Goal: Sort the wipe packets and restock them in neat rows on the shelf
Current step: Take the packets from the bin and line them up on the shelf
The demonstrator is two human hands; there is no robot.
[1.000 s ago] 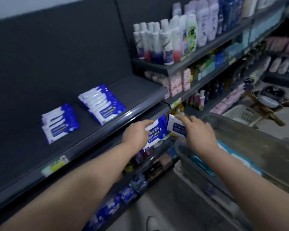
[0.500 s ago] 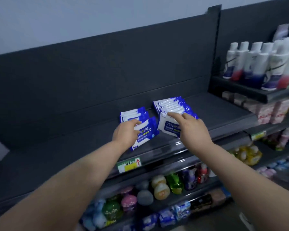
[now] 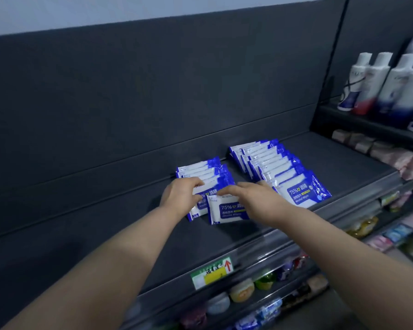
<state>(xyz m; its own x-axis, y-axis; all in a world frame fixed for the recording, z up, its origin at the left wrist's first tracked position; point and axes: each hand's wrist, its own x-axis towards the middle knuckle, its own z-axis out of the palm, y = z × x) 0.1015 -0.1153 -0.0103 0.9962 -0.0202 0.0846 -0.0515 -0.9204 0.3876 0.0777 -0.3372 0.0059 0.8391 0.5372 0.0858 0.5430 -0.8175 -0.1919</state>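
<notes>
Now both hands are on the short left row (image 3: 202,171) of wipe packets, which lies on the dark shelf (image 3: 93,239). The left hand (image 3: 180,197) curls its fingers over the top of the second packet (image 3: 197,211), with the thumb in front, so it holds that one; the right hand (image 3: 258,200) is flat, with straight fingers lying across the top of the front packet (image 3: 225,209); it grips nothing and only presses.

I think the flat hand is there to push the front packet back, so it leans on the others like roof tiles; the left hand seems to steady the packet behind, so the row does not slide. The front packet sits a bit crooked and a bit to the right of its row; it likely needs a small nudge to line up.

The long right row (image 3: 275,166) lies just beside, with a thin dark gap between the two rows; a push too far right could bump it. Its last packet (image 3: 301,190) is near the front rail (image 3: 284,236) of the shelf, so that row looks nearly full; the left row stops further back, so more packets can go in front of it. There is bare shelf to the left too. A price tag (image 3: 211,272) sticks on the rail; white bottles (image 3: 379,86) stand on a higher shelf to the right, well apart.
</notes>
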